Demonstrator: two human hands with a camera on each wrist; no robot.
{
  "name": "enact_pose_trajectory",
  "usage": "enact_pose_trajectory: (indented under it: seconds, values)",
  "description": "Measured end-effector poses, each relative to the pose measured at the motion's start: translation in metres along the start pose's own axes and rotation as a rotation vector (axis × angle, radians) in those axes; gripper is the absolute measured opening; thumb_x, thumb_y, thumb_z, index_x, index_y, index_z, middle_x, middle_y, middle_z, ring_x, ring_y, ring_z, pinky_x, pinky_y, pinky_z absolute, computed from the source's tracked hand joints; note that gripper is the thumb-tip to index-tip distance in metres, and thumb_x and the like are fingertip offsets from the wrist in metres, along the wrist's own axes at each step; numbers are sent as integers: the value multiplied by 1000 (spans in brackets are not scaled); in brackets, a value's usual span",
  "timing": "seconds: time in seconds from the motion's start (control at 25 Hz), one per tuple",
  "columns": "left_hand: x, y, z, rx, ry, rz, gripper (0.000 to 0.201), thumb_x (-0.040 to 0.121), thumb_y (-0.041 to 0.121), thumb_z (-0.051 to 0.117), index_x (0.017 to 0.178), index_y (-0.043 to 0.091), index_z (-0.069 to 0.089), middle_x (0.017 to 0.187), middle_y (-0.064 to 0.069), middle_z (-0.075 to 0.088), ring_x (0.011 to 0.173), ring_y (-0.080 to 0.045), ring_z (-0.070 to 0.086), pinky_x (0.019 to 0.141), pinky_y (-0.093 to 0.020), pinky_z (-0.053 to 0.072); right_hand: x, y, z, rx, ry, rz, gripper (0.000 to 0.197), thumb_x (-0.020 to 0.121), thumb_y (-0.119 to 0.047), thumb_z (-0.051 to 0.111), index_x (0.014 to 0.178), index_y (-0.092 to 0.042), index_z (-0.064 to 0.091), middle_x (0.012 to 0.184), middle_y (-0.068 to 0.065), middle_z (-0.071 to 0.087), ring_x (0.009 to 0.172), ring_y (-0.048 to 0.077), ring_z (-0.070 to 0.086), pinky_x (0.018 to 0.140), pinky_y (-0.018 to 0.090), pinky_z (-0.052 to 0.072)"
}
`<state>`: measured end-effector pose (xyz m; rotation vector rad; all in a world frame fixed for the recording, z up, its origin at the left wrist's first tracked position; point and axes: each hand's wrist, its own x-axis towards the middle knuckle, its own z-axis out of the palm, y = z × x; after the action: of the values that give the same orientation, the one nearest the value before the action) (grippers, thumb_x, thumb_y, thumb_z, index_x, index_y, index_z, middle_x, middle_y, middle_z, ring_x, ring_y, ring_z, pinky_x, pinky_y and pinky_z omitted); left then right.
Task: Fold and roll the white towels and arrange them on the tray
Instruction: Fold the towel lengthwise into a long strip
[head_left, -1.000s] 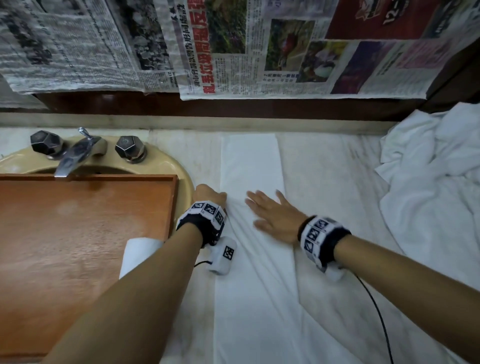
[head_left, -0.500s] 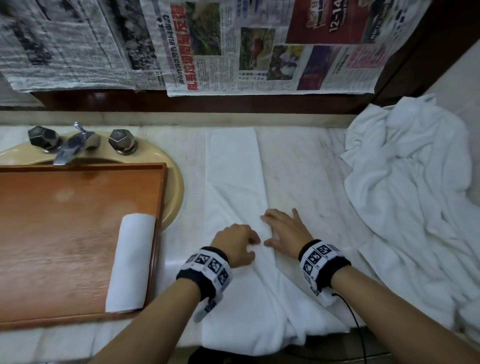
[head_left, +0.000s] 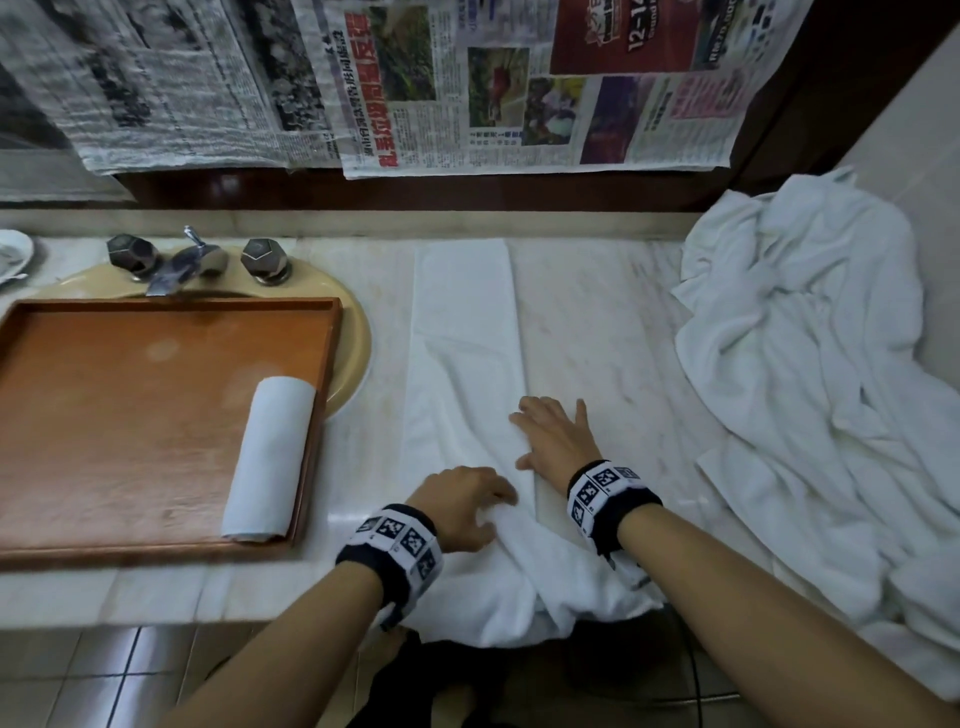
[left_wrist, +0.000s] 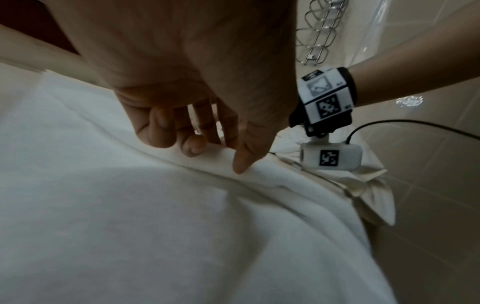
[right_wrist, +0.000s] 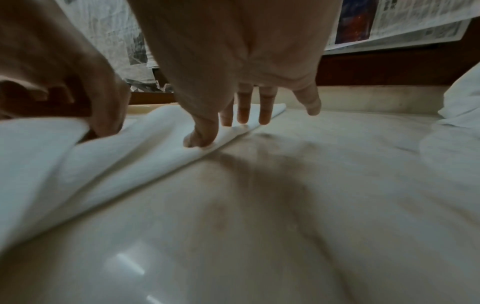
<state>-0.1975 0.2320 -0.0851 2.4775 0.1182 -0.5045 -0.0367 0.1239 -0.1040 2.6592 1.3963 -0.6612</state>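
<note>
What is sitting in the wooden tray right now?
One rolled white towel lies in the tray along its right side. The rest of the tray floor is bare wood. Whatever is under the roll is covered.

From my head I looked down on the counter (head_left: 597, 322). Each wrist camera sat low and close, aimed along my fingers. All three caught the folded towel (head_left: 462, 322) (left_wrist: 130, 205) (right_wrist: 78, 156).

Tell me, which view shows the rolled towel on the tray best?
The head view: the rolled towel lies whole along the right edge of the tray. The left wrist and right wrist views do not show it, only the long towel being handled.
</note>
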Motion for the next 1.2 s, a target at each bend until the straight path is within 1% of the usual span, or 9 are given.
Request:
enact_pose_trajectory:
  seconds: [0.2, 0.32, 0.4, 0.52, 0.64, 0.84, 1.0, 1.08, 1.2]
  values:
    - [-21, -12, 2, -11, 28, -20, 26, 77, 16, 61, 100, 27, 64, 91, 13, 57, 73, -6, 45, 71, -26, 40, -5, -3, 1, 59, 21, 19, 56, 92, -32, 60, 142, -25, 37, 146, -7, 31, 137, 13, 27, 112, 66, 2]
    - [-38, -21, 7, -42, 39, -52, 47, 77, 19, 62, 121, 35, 55, 107, 17, 58, 72, 2, 44, 72, -17, 36, -9, -2, 2, 98, -7, 28, 60, 94, -31, 55, 148, -26, 28, 151, -8, 22, 141, 11, 19, 111, 68, 4]
    - [-38, -4, 17, -46, 31, 1, 49, 76, 22, 63, 123, 34, 56, 114, 17, 60, 76, 2, 42, 75, -18, 38, -13, -1, 2, 95, -49, 26, 70, 92, -41, 53, 152, -26, 18, 157, -9, 10, 145, 11, 11, 111, 69, 4]
    - [-36, 8, 24, -39, 24, 47, 33, 77, 22, 65, 110, 26, 65, 101, 9, 66, 78, -6, 51, 75, -28, 47, -17, 4, 3, 43, -149, 3, 108, 75, -66, 63, 154, -26, 1, 160, -11, -8, 148, 11, -2, 108, 71, 2]
    - [-42, -11, 23, -89, 35, 40, 27, 76, 17, 63, 100, 27, 68, 93, 12, 65, 73, -8, 56, 71, -30, 50, -20, 6, 8, -12, -193, -15, 129, 63, -72, 71, 154, -26, -8, 160, -10, -17, 147, 12, -13, 108, 71, 1]
    - [-48, 2, 39, -225, 80, 91, 31, 74, 15, 60, 97, 31, 71, 96, 14, 65, 69, 0, 56, 71, -29, 53, -24, 4, 11, 17, -181, 1, 125, 68, -67, 72, 153, -26, -10, 159, -12, -20, 147, 12, -16, 110, 70, 0]
    - [-59, -18, 42, -264, 41, 54, 32, 65, 8, 52, 73, 33, 69, 81, 6, 70, 72, -11, 65, 69, -34, 56, -28, 1, 12, 48, -183, 30, 123, 69, -63, 73, 154, -26, -8, 158, -15, -21, 147, 12, -15, 111, 69, -2]
    - [-67, -30, 41, -263, 25, -3, 39, 64, 7, 48, 64, 41, 67, 80, 6, 70, 74, -11, 65, 70, -34, 57, -28, 0, 12, 67, -195, 43, 123, 69, -62, 74, 154, -26, -8, 158, -16, -21, 147, 12, -15, 111, 69, -2]
    - [-73, -27, 44, -314, 61, -56, 44, 64, -1, 47, 54, 39, 63, 76, 8, 69, 74, -9, 64, 70, -33, 56, -28, -1, 12, 72, -205, 47, 123, 70, -61, 74, 154, -26, -9, 157, -16, -22, 147, 12, -16, 111, 69, -2]
